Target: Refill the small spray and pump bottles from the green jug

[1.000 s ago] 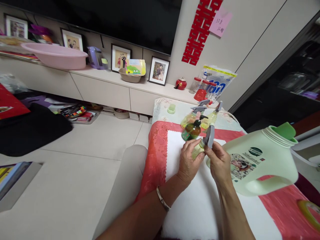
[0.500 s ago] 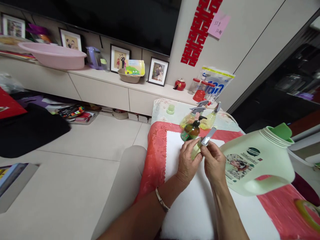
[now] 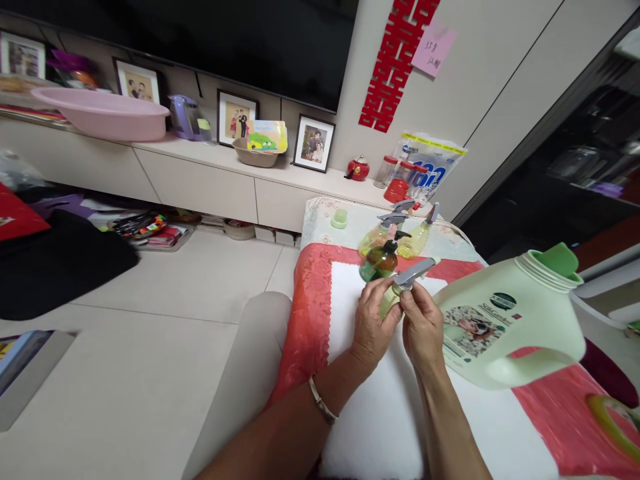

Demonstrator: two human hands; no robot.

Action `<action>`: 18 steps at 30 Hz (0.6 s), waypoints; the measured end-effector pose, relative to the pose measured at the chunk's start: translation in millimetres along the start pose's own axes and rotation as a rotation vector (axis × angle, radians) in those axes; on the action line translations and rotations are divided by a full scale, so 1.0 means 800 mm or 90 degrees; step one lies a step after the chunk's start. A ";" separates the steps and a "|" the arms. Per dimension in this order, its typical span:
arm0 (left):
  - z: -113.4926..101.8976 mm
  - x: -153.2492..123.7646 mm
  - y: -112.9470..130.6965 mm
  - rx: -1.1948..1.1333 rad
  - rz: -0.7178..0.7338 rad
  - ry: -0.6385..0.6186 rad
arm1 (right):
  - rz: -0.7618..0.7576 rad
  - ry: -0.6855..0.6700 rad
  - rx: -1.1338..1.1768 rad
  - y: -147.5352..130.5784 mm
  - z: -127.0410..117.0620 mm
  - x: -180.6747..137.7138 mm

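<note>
My left hand (image 3: 374,321) is wrapped round the body of a small clear spray bottle (image 3: 388,301) with yellowish liquid. On its neck sits a grey trigger spray head (image 3: 414,274), which the fingers of my right hand (image 3: 421,320) grip at the collar. Most of the bottle's body is hidden behind my fingers. Just beyond my hands stands a dark green pump bottle (image 3: 380,261) with a black pump. A large pale green jug (image 3: 520,327) with its mouth uncapped is to the right of my right hand.
More spray bottles (image 3: 416,238) with grey heads stand at the table's far end. A green cap (image 3: 339,219) lies to their left. A white cloth (image 3: 370,413) covers part of the red tablecloth (image 3: 307,313); a roll of tape (image 3: 613,420) lies at the right.
The grey spray head has turned, its long side now showing and its nozzle pointing further right. My right hand has shifted slightly left; my left hand keeps its hold.
</note>
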State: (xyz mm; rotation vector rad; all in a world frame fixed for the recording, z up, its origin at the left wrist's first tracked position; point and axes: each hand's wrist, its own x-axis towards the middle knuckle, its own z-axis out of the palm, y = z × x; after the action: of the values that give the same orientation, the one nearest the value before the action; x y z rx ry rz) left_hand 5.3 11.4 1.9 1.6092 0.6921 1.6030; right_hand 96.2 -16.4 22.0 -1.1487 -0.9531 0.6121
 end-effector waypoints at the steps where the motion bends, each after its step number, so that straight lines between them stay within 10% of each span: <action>1: 0.000 0.000 0.000 0.002 -0.004 0.000 | -0.002 0.007 0.000 0.000 0.001 -0.001; 18: 0.000 -0.001 -0.003 0.008 0.012 0.002 | 0.007 0.044 0.045 0.003 0.012 -0.004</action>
State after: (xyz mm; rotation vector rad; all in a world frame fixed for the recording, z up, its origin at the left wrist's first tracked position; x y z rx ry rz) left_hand 5.7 12.4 -0.8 1.6265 0.6910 1.6192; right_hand 86.3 -13.4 19.9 -1.1057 -0.8607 0.6064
